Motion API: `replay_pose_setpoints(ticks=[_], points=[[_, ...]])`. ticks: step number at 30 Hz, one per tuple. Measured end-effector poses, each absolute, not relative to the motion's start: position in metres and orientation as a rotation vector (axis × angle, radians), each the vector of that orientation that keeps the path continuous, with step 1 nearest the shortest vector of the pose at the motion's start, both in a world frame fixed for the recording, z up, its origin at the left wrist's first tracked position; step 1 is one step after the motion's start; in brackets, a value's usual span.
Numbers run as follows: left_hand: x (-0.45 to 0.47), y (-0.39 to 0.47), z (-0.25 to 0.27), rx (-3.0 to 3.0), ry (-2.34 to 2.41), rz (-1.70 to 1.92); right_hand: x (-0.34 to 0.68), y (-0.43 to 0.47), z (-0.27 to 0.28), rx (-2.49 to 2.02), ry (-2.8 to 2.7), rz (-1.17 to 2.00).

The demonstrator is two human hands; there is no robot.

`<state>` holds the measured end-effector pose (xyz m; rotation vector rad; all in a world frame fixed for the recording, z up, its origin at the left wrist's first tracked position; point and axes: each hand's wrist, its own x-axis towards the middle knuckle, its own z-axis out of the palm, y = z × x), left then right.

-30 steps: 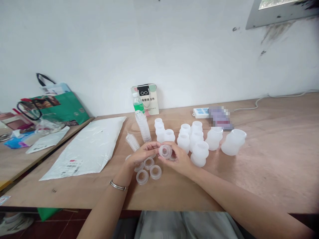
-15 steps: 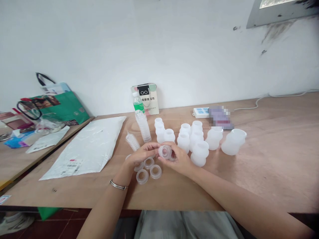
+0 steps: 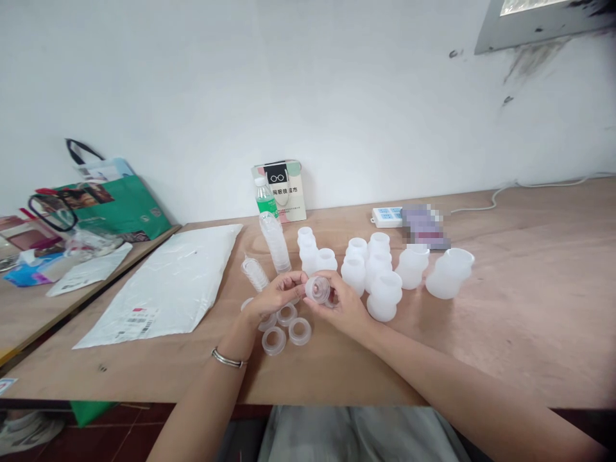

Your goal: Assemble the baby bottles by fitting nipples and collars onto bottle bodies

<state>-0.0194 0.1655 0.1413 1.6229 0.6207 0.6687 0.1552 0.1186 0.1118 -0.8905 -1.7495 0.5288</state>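
Note:
Between my two hands is a clear, round, stepped plastic piece (image 3: 316, 290), its open face turned toward me. The fingertips of my left hand (image 3: 276, 295) pinch its left edge. My right hand (image 3: 345, 307) wraps round it from the right, with the thumb below. Under and beside the left hand lie several clear plastic rings (image 3: 299, 331), some partly hidden by that hand. A tall leaning stack of clear pieces (image 3: 276, 249) and a shorter stack (image 3: 255, 273) sit behind it. Several frosted white wavy-sided cups (image 3: 384, 296) stand just beyond my right hand.
A white mailing bag (image 3: 173, 282) lies flat at the left. At the back stand a green-labelled bottle (image 3: 266, 199) and a paper bag (image 3: 292, 202). A white box (image 3: 386, 217) lies beside a blurred-out item (image 3: 426, 228). A green bag (image 3: 137, 208) rests on the adjoining table.
The view has shifted slightly. Both hands keep their hold on the clear piece, which has tilted a little; the cups, stacks and rings stay where they were.

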Motion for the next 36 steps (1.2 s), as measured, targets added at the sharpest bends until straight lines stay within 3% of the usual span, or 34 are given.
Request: replay_pose_setpoints(ticks=[36], points=[[-0.031,0.166,0.145,1.686,0.575,0.585,0.154,0.110,0.111,-0.868,-1.658,0.641]])
